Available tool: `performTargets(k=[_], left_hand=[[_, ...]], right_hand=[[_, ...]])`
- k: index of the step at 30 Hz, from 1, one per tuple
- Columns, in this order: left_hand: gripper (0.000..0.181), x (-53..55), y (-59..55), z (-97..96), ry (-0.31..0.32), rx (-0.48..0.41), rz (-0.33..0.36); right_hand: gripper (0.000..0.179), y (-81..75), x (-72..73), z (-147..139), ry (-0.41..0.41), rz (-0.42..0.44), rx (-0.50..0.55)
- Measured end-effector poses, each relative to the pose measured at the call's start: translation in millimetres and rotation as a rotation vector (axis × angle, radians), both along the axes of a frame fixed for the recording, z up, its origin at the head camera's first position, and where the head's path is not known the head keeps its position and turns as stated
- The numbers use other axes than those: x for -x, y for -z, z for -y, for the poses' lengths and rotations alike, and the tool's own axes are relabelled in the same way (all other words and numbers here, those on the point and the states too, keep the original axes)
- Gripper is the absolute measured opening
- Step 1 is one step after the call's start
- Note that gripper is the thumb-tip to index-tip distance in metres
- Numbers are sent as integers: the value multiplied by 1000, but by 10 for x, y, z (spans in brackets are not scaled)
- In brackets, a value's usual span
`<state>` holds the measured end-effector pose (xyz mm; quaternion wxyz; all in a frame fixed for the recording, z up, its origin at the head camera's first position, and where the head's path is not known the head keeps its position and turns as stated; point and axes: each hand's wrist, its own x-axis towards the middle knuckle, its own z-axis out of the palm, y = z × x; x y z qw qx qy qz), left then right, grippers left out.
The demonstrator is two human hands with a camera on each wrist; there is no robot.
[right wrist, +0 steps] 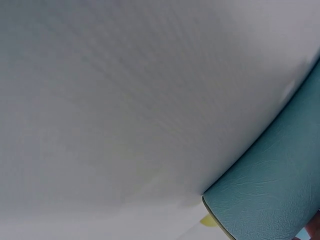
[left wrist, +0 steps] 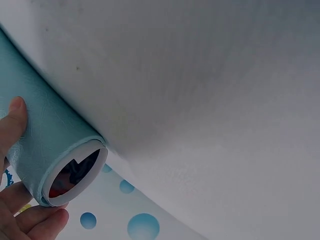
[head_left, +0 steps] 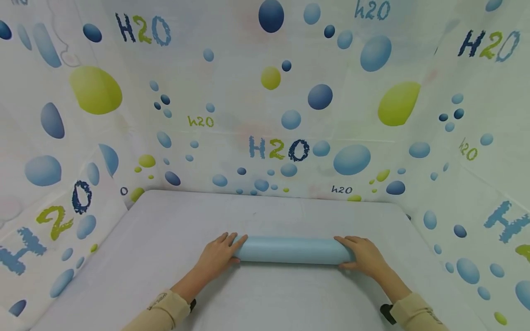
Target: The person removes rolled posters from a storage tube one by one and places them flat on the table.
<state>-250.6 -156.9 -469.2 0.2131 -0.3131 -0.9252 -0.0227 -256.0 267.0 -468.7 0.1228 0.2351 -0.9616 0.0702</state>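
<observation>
Visibly, fingers (left wrist: 54,223) hold a blue tube (left wrist: 50,120), dark and red inside.

1. There was one pale-blue, cylindrical, leathery-surfaced roll (head_left: 291,250).
2. One bare left hand (head_left: 217,252) and one bare right hand (head_left: 365,255) made two.
3. Two beige fabric sleeves (head_left: 165,312) showed.
4. Two small black wrist-worn objects (head_left: 387,313) showed.
5. One flat white tabletop (head_left: 273,299) showed.

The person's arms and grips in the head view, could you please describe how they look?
The left sleeve and right sleeve are beige, each with dark markings too small to read. A black item pokes out beside the end of each sleeve; what it is remains unclear. The left grip and right grip wear no gloves.
</observation>
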Motion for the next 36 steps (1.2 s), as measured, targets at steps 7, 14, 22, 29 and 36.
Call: performTargets(k=[7, 14, 22, 29, 36], left_hand=[[66, -26, 25, -8, 7, -9, -18], [66, -19, 37, -20, 7, -10, -9], [65, -24, 1, -20, -6, -24, 30], [66, -25, -16, -25, -14, -28, 33], [66, -41, -3, -32, -17, -34, 41]], right_hand=[[75, 9, -34, -30, -1, -5, 8], [75, 12, -34, -39, 11, 15, 9], [74, 6, -31, 16, 23, -1, -12], [74, -6, -28, 97, 13, -44, -30], [77, 39, -10, 212, -8, -52, -50]])
